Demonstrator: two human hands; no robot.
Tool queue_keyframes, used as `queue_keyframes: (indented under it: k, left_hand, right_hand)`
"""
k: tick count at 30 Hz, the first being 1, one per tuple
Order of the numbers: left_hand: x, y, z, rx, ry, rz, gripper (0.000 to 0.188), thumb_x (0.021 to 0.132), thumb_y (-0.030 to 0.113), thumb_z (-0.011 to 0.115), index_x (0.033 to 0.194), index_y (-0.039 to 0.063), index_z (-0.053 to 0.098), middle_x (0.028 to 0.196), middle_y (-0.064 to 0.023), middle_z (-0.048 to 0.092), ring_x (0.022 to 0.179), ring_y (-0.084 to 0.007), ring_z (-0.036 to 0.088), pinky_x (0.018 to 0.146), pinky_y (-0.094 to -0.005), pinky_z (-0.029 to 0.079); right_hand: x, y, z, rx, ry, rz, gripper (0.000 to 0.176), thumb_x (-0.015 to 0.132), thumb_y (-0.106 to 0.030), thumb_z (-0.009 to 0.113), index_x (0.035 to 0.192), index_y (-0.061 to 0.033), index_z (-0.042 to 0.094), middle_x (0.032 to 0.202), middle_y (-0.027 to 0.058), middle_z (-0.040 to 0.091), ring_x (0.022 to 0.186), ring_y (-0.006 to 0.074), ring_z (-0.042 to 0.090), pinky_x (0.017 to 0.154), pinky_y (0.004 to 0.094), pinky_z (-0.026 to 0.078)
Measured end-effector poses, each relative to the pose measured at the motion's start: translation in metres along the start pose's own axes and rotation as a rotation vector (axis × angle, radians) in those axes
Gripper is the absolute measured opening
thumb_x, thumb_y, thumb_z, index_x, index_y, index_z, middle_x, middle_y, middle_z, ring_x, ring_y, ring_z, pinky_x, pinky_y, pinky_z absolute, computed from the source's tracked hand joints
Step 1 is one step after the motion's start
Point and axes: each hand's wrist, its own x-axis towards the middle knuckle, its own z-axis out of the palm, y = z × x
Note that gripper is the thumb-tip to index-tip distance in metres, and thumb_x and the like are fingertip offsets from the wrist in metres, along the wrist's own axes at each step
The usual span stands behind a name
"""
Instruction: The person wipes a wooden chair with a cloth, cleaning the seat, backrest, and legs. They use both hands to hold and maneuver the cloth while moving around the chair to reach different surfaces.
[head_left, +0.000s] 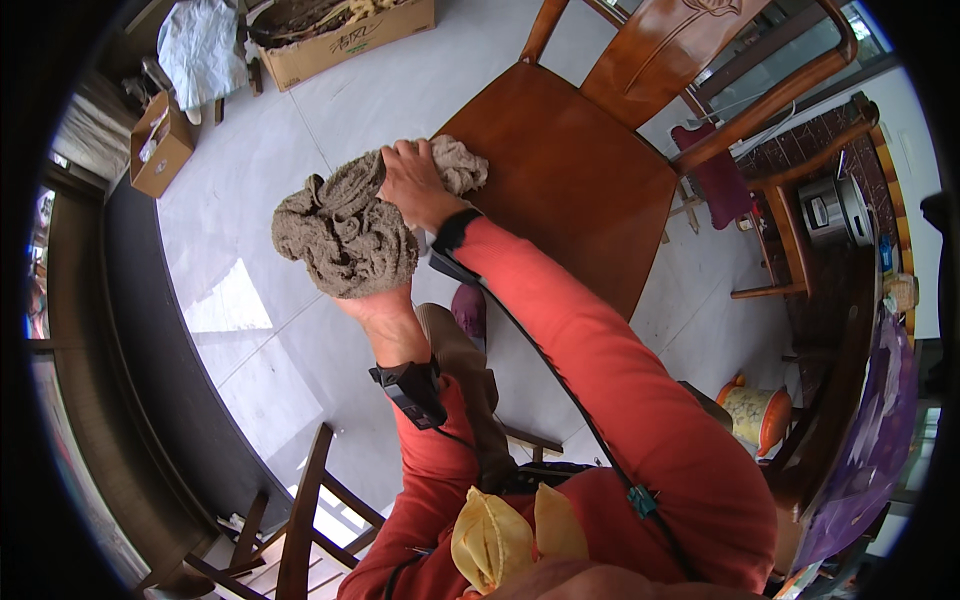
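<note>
A bunched grey-brown terry cloth (341, 232) hangs in the air between my two hands, in front of the left edge of a polished wooden armchair (577, 180). My right hand (416, 184) grips its upper part, with a paler end of the cloth sticking out past the knuckles over the seat's edge. Below it, my left hand (375, 304) is mostly covered by the thick folds. Only its heel and wrist show, and its fingers are hidden. Black devices with a cable are strapped at both wrists.
An open cardboard box (349, 45) stands on the tiled floor at the top. A smaller carton (161, 146) sits to its left. At right are a metal cooker (832, 210), a purple cushion (712, 176) and a patterned orange-and-yellow container (754, 412). Wooden chair legs (304, 510) rise at lower left.
</note>
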Motion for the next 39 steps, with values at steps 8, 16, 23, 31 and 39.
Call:
queue_keyframes:
  k: [8, 16, 23, 31, 39]
  left_hand:
    - [-0.003, -0.017, 0.026, 0.063, 0.314, 0.078, 0.043, 0.096, 0.034, 0.044, 0.131, 0.009, 0.051, 0.124, -0.0094, 0.058, 0.105, -0.0250, 0.056, 0.092, -0.0413, 0.047]
    - [-0.005, -0.028, 0.025, 0.155, 0.313, 0.024, 0.046, 0.097, 0.033, 0.042, 0.136, 0.009, 0.047, 0.125, -0.0118, 0.057, 0.106, -0.0289, 0.057, 0.092, -0.0434, 0.047]
    - [-0.004, -0.024, 0.019, 0.175, 0.422, 0.027, 0.046, 0.095, 0.036, 0.041, 0.129, 0.007, 0.052, 0.121, -0.0123, 0.060, 0.105, -0.0301, 0.058, 0.089, -0.0446, 0.049]
    - [0.009, -0.039, 0.020, 0.174, 0.226, -0.058, 0.048, 0.097, 0.038, 0.041, 0.134, 0.007, 0.048, 0.120, -0.0114, 0.060, 0.101, -0.0267, 0.058, 0.083, -0.0416, 0.051]
    - [0.023, -0.051, 0.016, 0.243, 0.269, -0.093, 0.048, 0.097, 0.037, 0.039, 0.131, 0.006, 0.051, 0.121, -0.0154, 0.060, 0.101, -0.0302, 0.059, 0.082, -0.0439, 0.051]
  right_hand:
    - [-0.098, 0.037, -0.060, 0.223, -0.125, -0.196, 0.058, 0.070, -0.013, 0.068, 0.125, -0.0195, 0.051, 0.134, 0.0119, 0.046, 0.125, 0.0320, 0.042, 0.104, 0.0472, 0.032]
    - [0.001, 0.208, -0.024, -0.090, -0.231, 0.557, 0.053, 0.088, -0.039, 0.057, 0.134, -0.0141, 0.047, 0.128, 0.0141, 0.045, 0.119, 0.0351, 0.042, 0.099, 0.0492, 0.033]
    - [-0.006, 0.172, -0.007, -0.163, -0.200, 0.514, 0.062, 0.087, -0.055, 0.054, 0.132, -0.0126, 0.049, 0.135, 0.0162, 0.042, 0.124, 0.0385, 0.037, 0.102, 0.0559, 0.027]
    - [-0.184, 0.057, -0.103, 0.017, -0.157, 0.186, 0.064, 0.079, -0.039, 0.070, 0.135, -0.0201, 0.045, 0.138, 0.0174, 0.040, 0.132, 0.0365, 0.033, 0.110, 0.0506, 0.022]
    - [-0.270, 0.012, -0.169, -0.057, -0.284, 0.585, 0.063, 0.068, -0.029, 0.078, 0.124, -0.0158, 0.054, 0.112, 0.0111, 0.050, 0.110, 0.0296, 0.047, 0.091, 0.0407, 0.039]
